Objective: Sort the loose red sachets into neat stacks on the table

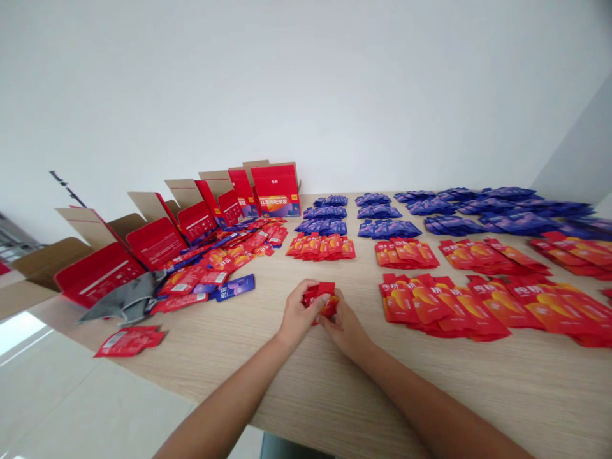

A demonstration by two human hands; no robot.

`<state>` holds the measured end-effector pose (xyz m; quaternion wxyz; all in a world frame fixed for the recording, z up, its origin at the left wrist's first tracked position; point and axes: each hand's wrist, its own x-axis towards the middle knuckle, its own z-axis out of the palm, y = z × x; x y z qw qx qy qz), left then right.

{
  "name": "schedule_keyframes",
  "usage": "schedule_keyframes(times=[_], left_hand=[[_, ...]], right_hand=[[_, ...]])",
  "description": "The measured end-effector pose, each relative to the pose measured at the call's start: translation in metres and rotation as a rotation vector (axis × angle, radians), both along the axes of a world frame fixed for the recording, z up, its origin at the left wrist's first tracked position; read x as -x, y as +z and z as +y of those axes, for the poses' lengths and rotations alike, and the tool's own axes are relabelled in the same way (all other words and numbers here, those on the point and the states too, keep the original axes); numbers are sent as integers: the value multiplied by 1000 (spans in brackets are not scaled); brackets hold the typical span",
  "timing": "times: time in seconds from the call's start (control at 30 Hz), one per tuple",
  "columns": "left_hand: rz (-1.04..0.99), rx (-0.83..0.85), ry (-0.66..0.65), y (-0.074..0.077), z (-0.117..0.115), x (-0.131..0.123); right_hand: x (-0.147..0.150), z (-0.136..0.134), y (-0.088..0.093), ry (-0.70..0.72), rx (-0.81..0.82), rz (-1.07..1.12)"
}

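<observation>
Near the middle of the wooden table (pixel 287 376), my left hand (pixel 300 313) and my right hand (pixel 345 326) are both closed around a small bunch of red packets (pixel 326 288). The thumbs lie over its near side, and the fingers hide much of it. Overlapping rows of red-orange packets (pixel 440 306) lie to the right of my hands. Another group of red packets (pixel 320 247) sits just beyond them. To the left is a loose heap of red packets (pixel 191 277), with a blue packet (pixel 235 288) at its near edge.
Open red boxes (pixel 157 242) line the table's left side, and a printed box (pixel 276 190) stands at the back. Blue packets (pixel 389 228) lie in groups along the back and right. A grey cloth (pixel 125 299) and more red packets (pixel 129 341) are at the left edge.
</observation>
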<state>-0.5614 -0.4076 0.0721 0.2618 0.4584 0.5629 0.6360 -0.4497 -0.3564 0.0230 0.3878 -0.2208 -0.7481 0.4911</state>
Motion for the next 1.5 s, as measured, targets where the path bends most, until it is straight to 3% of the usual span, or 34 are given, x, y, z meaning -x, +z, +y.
schedule_keyframes(times=[0.13,0.3,0.43,0.63,0.77,0.9,0.97,1.07,1.27,1.37,1.5], left_hand=[[-46,34,-15,1,-1,2],[-203,-4,34,-2,1,7],[-233,-28,17,-3,1,7],[101,2,78,-7,8,21],[299,40,202,-5,18,86],[780,525,656,1,5,174],[948,831,790,0,-8,205],[1141,1073,800,-6,-22,228],[1446,1089,680,-11,-20,230],[1513,1068,577,1,-23,232],[1554,992,552,30,-32,231]], right_hand=[[-2,-4,5,-76,50,-134],[-3,-9,16,55,152,-63],[1,-12,17,61,275,-19],[6,-13,9,201,512,93],[4,-12,11,265,748,172],[3,-9,16,151,932,286],[4,-7,17,122,978,323],[5,-5,16,119,1006,353],[4,-4,16,123,1049,362],[3,-3,17,120,1070,374],[3,-2,18,139,1085,402]])
